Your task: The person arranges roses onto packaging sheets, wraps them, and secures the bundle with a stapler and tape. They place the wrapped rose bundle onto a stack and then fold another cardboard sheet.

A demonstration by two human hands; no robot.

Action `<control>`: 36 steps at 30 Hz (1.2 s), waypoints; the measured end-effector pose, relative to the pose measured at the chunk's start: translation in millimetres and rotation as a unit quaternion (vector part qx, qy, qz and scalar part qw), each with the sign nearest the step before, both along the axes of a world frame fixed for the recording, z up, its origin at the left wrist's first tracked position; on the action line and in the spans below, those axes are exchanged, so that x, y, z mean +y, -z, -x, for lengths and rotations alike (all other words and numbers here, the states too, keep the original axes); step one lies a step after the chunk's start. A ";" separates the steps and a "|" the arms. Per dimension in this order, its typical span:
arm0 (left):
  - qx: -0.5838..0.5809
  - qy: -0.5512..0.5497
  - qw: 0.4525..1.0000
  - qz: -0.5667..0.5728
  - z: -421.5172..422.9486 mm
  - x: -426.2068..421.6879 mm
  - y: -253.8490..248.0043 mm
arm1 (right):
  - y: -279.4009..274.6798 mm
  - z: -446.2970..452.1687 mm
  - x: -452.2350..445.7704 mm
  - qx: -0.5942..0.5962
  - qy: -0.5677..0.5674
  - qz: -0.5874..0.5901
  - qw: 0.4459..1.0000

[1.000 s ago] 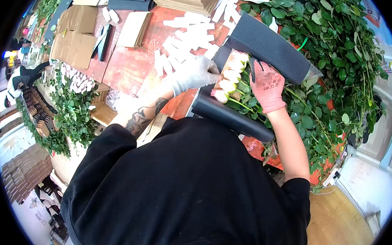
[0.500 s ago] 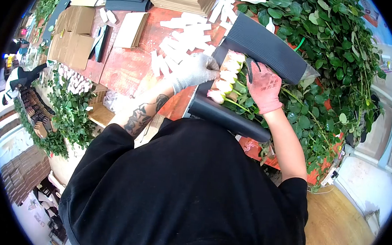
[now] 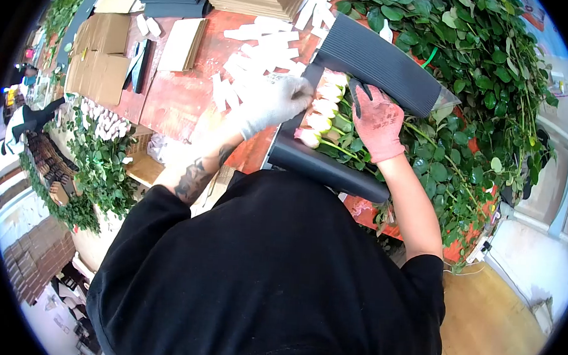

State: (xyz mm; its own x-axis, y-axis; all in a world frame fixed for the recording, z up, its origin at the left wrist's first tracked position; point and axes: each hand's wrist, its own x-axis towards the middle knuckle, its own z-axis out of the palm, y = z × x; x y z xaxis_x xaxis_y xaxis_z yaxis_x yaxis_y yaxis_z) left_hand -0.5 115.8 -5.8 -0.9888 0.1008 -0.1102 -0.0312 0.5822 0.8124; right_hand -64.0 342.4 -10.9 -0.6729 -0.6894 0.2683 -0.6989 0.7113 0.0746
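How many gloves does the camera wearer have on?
2: a pale grey glove on the left hand and a pink glove on the right hand, on either side of the flower heads.

At left, a bunch of pale pink flowers point(image 3: 109, 122) on leafy stems point(image 3: 104, 168), just beside a woven basket point(image 3: 139, 139); lower left, stacked brown cardboard point(image 3: 38, 248). At right, a blue-grey tubular frame point(image 3: 560, 208); lower right, tan wooden flooring point(image 3: 485, 326).
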 end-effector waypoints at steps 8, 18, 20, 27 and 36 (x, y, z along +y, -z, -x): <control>0.182 0.207 0.953 0.129 28.0 4.3 -29.4 | -3.0 -0.8 -1.7 -0.071 0.026 -0.053 0.996; 0.118 0.287 0.941 0.136 40.4 0.6 -24.8 | -63.2 -41.6 -2.4 -0.216 -0.137 -0.058 0.965; 0.070 0.282 0.945 0.153 35.3 6.0 -30.4 | -51.4 -40.1 1.6 -0.224 -0.146 -0.053 0.962; 0.076 0.277 0.947 0.145 32.5 4.9 -24.3 | -47.8 -31.5 -7.4 -0.282 -0.181 -0.129 0.933; 0.036 0.272 0.957 0.098 30.8 3.5 -27.5 | -46.5 -28.0 -14.1 -0.276 -0.208 -0.143 0.927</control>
